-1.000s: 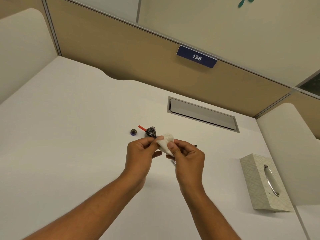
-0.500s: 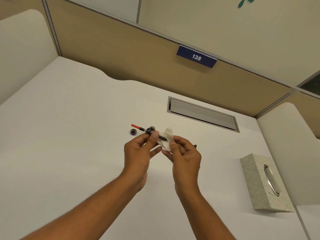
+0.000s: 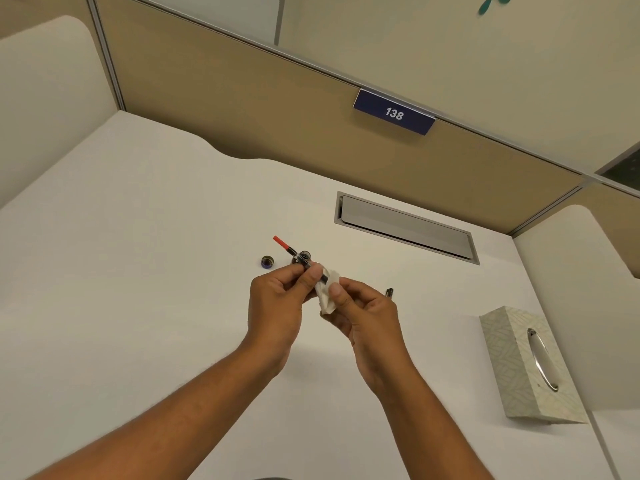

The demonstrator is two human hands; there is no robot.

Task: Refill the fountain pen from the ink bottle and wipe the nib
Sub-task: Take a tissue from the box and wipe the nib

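The fountain pen (image 3: 299, 258), pinched by the left hand (image 3: 277, 303) at frame centre, has been drawn further out of the tissue (image 3: 327, 292) gripped by the right hand (image 3: 363, 313). The nib is hidden in the tissue; wiping seems underway.

The tissue (image 3: 327, 292) is hiding the pen's (image 3: 300, 258) nib. The pen and left hand (image 3: 277, 303) are covering most of the ink bottle (image 3: 304, 255). Both forearms are running off the bottom edge.
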